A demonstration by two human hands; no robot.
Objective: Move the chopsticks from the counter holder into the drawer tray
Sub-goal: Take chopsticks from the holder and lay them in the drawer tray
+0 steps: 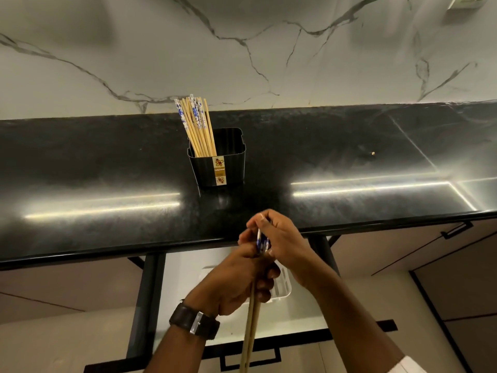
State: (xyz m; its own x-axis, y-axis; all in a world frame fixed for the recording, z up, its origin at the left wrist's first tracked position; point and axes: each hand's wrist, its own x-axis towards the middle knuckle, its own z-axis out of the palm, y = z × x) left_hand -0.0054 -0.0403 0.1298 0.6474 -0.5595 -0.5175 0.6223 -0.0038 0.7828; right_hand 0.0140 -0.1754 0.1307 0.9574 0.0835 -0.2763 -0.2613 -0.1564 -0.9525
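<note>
A black square holder (218, 168) stands on the dark counter (107, 170) with several wooden chopsticks (197, 127), blue-and-white at their tops, leaning to its left side. Below the counter edge a drawer (183, 286) stands pulled out, with a white tray (282, 288) inside, mostly hidden by my hands. My left hand (242, 281) is shut around a bunch of chopsticks (251, 327) that point down toward me. My right hand (279, 238) pinches their patterned top ends (262, 242) just above the left hand, over the drawer.
A marble backsplash rises behind the counter, with a wall socket (466, 2) at the top right. A small pale speck (373, 153) lies on the counter's right part. Cabinet fronts with black handles (457, 230) flank the open drawer.
</note>
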